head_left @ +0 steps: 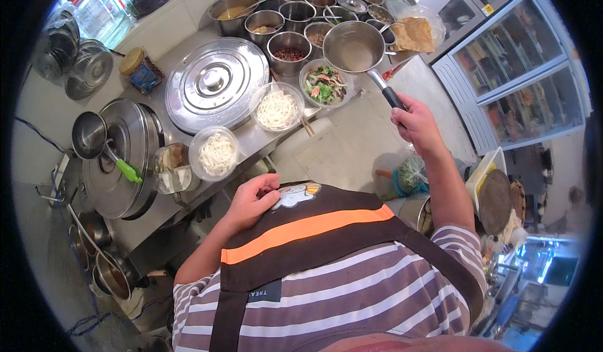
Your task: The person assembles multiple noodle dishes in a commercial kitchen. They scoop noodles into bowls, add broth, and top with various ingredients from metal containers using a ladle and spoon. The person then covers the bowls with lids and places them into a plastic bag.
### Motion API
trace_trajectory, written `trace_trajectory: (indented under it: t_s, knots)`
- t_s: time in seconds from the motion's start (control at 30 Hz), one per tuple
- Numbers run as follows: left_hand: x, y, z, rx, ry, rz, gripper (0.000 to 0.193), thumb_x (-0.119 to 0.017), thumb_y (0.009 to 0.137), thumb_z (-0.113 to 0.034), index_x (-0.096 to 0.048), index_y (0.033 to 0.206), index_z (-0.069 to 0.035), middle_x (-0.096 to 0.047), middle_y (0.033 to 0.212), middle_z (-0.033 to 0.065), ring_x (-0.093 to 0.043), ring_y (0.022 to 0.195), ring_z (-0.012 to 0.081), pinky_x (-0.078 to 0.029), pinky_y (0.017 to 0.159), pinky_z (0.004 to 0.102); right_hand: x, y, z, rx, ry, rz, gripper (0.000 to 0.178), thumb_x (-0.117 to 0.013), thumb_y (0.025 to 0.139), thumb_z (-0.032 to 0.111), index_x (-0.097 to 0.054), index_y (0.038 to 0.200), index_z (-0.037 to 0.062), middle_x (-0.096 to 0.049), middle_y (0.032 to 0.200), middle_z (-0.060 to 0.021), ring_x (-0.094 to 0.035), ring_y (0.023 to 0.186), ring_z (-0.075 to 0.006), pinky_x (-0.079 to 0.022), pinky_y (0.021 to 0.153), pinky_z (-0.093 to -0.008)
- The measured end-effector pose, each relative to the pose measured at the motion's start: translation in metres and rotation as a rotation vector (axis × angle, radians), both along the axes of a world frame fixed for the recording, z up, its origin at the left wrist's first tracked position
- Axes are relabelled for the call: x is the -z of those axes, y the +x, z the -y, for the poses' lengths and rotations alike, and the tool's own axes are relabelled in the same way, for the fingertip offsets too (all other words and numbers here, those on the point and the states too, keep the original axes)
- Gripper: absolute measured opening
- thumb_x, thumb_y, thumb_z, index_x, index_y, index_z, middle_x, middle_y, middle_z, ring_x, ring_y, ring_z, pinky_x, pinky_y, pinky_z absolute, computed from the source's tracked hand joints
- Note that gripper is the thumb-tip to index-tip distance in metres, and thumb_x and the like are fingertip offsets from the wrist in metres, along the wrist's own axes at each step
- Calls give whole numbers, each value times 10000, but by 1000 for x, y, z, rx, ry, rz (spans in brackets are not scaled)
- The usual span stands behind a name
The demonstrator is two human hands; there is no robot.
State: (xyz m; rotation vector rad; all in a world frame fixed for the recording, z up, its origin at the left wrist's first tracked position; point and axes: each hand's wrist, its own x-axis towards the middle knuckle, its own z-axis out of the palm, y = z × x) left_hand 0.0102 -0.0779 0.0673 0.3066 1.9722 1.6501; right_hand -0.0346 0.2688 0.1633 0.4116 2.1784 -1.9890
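Observation:
My right hand (pixel 416 124) is closed round the black handle of a saucepan (pixel 353 45), which hangs over the counter's right end with pale liquid inside. Just below and left of the pan sits a clear bowl of greens and sliced toppings (pixel 326 85). Beside it are two clear bowls of white noodles, one (pixel 276 109) near the middle and another (pixel 217 154) nearer my left hand. My left hand (pixel 252 198) rests by the front of my dark apron (pixel 326 201), its fingers curled; whether they grip anything is hidden.
Several steel pots of sauces and toppings (pixel 290 53) crowd the counter's back. A large lidded pot (pixel 217 85) stands behind the noodles. At left, a small pan with a green handle (pixel 129 171) lies on another lid. A glass-door fridge (pixel 515 63) stands at right.

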Motion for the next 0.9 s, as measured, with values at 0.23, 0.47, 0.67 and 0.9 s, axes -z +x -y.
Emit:
trace_trajectory:
  t_s: [0.23, 0.47, 0.67, 0.9]
  knots:
    - [-3, 46, -22, -164, -26, 4, 351, -582, 761, -152, -507, 1067, 5, -562, 907, 75, -520, 794, 119, -421, 725, 246, 29, -10, -29, -167, 263, -74, 403, -507, 728, 86, -482, 1130, 66, -419, 583, 50, -338, 408, -22, -261, 362, -167]
    - [-6, 86, -31, -291, -41, 52, 352, -583, 764, -151, -507, 1068, 9, -561, 915, 74, -519, 804, 114, -420, 729, 241, 45, -10, -42, -219, 341, -185, 376, -498, 730, 85, -493, 1105, 50, -418, 592, 44, -355, 463, -28, -288, 409, -181]
    - [-5, 96, -29, -304, -28, 21, 349, -586, 761, -145, -508, 1066, 7, -560, 911, 68, -514, 794, 107, -421, 719, 239, 44, -8, -40, -212, 368, -223, 344, -494, 730, 83, -504, 1072, 39, -427, 598, 42, -357, 470, -35, -287, 417, -190]
    - [-11, 101, -11, -303, -49, -27, 354, -586, 756, -142, -508, 1067, 8, -562, 908, 75, -519, 799, 119, -425, 721, 246, 47, -10, -33, -158, 473, -290, 268, -492, 723, 92, -523, 982, 30, -437, 594, 29, -372, 483, -41, -296, 423, -198]
